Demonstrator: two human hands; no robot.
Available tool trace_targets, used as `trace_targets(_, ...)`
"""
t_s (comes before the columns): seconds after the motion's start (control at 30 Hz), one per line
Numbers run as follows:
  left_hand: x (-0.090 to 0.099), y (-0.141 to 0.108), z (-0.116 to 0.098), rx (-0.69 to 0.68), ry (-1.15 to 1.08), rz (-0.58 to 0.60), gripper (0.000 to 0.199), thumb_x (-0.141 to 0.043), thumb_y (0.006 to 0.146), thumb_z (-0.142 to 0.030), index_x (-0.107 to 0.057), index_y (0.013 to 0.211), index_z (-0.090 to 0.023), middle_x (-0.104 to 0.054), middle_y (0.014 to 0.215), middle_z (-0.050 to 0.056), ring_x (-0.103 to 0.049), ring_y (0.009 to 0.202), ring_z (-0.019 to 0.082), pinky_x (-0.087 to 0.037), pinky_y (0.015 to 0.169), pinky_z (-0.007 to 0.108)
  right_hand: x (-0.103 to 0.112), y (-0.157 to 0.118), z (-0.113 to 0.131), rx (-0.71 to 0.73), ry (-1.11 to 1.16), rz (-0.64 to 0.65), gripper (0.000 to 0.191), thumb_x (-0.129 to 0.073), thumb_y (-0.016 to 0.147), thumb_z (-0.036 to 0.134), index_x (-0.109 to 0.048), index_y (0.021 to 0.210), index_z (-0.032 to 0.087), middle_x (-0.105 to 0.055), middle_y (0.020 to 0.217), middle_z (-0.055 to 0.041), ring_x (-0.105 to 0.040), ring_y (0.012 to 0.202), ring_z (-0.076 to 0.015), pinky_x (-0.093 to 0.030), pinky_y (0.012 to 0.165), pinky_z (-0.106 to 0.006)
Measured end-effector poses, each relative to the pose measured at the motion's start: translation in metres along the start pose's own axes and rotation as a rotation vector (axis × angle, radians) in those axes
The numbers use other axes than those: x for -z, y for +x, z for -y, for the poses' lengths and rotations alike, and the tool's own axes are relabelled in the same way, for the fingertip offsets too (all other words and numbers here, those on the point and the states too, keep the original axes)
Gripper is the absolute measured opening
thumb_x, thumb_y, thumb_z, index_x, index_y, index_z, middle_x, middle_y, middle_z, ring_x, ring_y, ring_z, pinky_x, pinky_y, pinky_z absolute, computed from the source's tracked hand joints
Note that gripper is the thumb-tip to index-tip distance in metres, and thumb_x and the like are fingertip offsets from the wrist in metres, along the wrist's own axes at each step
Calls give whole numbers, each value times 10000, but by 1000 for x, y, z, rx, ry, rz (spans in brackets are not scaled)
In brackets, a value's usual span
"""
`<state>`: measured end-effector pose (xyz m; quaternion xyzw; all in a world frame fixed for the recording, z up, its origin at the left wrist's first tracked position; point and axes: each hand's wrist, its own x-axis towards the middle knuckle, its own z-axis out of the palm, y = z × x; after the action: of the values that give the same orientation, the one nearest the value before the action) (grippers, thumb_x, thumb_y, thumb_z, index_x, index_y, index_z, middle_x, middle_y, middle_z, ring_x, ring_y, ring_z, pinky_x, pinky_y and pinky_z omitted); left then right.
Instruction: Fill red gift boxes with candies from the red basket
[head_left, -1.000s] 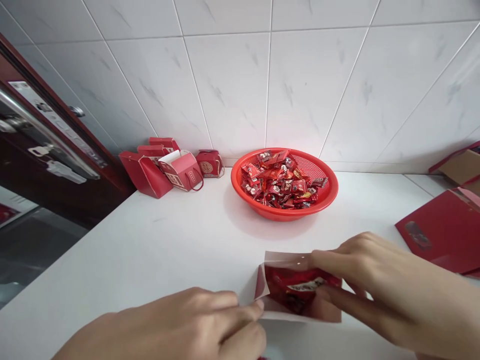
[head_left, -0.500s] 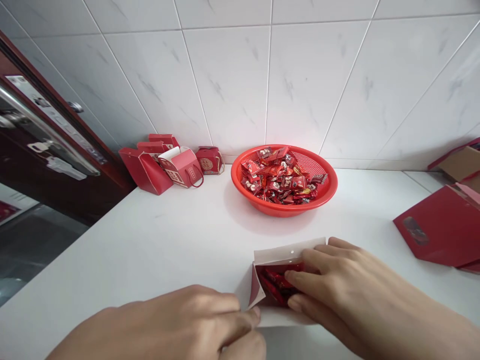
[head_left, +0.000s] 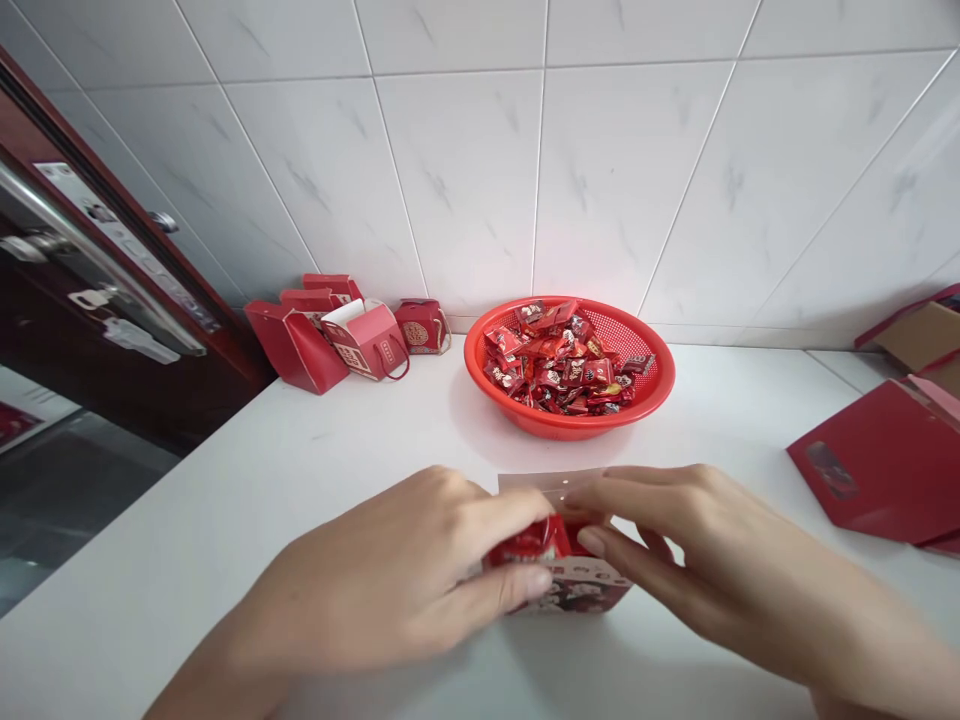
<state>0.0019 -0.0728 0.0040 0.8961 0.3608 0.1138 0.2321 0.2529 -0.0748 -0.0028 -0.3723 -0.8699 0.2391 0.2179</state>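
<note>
A small red paper gift box stands on the white countertop between my hands, with red wrapped sweets showing at its opening. Its pale inner flap rises behind my fingers. My left hand presses on the box from the left, and my right hand grips it from the right. Their fingertips nearly meet above the opening. Much of the box is hidden by my fingers.
A red plastic mesh basket full of wrapped sweets sits beyond my hands. Several folded red gift boxes stand by the wall at back left. Flat red box blanks lie at right. A dark door stands at left.
My left hand has moved up and right onto the box, and my right hand has shifted left. The box's front now shows its printed side, and the flap stands closer to the opening.
</note>
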Motion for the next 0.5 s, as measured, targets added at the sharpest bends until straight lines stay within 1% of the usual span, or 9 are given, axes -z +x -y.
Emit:
trace_targets(0.1, 1, 14, 5, 22, -68, 21, 225, -537, 1032, -399, -674, 1008, -222, -674, 689, -23, -561, 522, 136, -391, 554, 242, 3, 5, -2, -70, 147, -17, 224, -563, 1033, 316, -762, 978, 228, -753, 772, -21, -636, 600, -129, -476, 540, -216)
trace_targets(0.2, -2, 17, 6, 29, -106, 21, 231, -517, 1035, -402, -650, 1005, -215, -653, 678, -23, -540, 512, 135, -365, 538, 245, 0, 8, -3, -117, 278, -39, 183, -633, 994, 367, -724, 924, 225, -732, 739, -4, -605, 584, -115, -458, 507, -200)
trace_targets(0.27, -3, 16, 5, 39, -115, 34, 234, -509, 1036, -405, -639, 984, -216, -632, 661, -28, -525, 505, 134, -352, 530, 245, -4, 8, -3, -142, 329, -49, 148, -663, 970, 350, -693, 895, 226, -717, 727, 6, -600, 584, -111, -439, 479, -188)
trace_targets(0.37, -2, 15, 4, 68, -125, 45, 235, -523, 1030, -422, -637, 995, -220, -623, 654, -33, -519, 508, 133, -349, 530, 243, -7, 10, -2, -160, 354, -64, 150, -626, 976, 276, -655, 839, 220, -681, 686, 21, -580, 565, -99, -394, 440, -176)
trace_targets(0.5, -1, 15, 5, 88, -150, 4, 278, -534, 1023, -482, -637, 1056, -226, -636, 680, -35, -525, 531, 132, -356, 536, 239, -2, 11, -3, -97, 341, -107, 171, -593, 985, 219, -637, 820, 214, -653, 674, 35, -573, 584, -88, -437, 515, -177)
